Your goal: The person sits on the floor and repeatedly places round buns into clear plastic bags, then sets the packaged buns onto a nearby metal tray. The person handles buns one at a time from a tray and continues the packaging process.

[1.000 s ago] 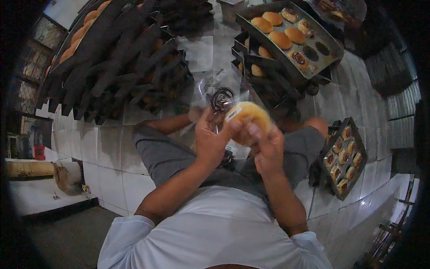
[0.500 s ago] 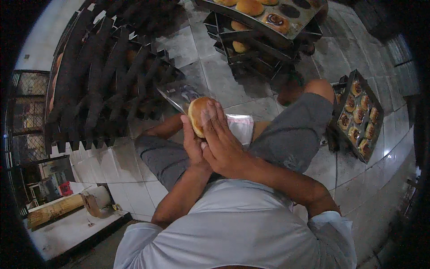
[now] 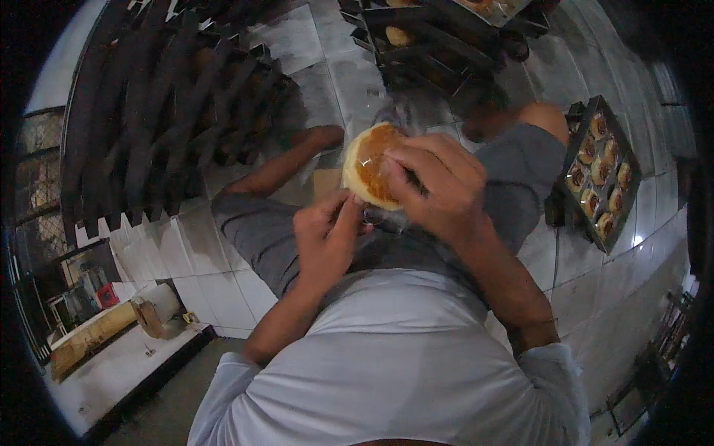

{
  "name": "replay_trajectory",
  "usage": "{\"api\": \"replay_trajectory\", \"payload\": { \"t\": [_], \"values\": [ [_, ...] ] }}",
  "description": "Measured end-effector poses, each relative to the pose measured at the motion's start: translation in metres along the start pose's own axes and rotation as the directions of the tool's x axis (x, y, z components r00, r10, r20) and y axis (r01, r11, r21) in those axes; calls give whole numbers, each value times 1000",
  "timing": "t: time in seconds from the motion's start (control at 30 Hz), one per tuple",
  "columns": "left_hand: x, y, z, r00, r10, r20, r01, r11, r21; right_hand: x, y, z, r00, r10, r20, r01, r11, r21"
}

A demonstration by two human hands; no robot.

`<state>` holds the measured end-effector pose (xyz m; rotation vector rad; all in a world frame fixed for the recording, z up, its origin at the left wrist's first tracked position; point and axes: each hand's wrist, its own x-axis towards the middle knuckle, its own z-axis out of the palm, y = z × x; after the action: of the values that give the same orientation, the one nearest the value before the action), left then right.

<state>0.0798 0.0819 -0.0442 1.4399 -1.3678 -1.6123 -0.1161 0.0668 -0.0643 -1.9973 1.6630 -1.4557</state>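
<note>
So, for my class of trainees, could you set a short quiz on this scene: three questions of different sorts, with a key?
1. True or false: neither hand is touching the bun in front of the person.
2. Multiple choice: where is the tray of dark-centred buns?
a) To the person's left
b) To the person's right
c) On the person's lap
3. Fill the gap: the person's shorts are ____ in colour.

Key:
1. False: the left hand is at its lower edge and the right hand at its right side.
2. b
3. grey
</note>
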Motion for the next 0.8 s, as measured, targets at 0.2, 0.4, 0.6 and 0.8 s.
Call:
{"api": "replay_trajectory", "payload": {
  "t": [0.2,0.4,0.6,0.8],
  "values": [
    [-9,-14,-22,981,193,-3,-193,981,29,0,-13,-19,974,116,196,-112,993,-32],
    [47,-41,-4,882,-144,448,467,398,-790,17,-63,-36,975,-58,215,44,996,72],
    [57,-14,-5,706,164,689,617,334,-712,-11,-69,-72,920,329,215,-359,926,120],
    [38,3,19,752,400,525,510,153,-847,-28,-104,-29,945,-5,327,0,1000,16]
  ]
}}
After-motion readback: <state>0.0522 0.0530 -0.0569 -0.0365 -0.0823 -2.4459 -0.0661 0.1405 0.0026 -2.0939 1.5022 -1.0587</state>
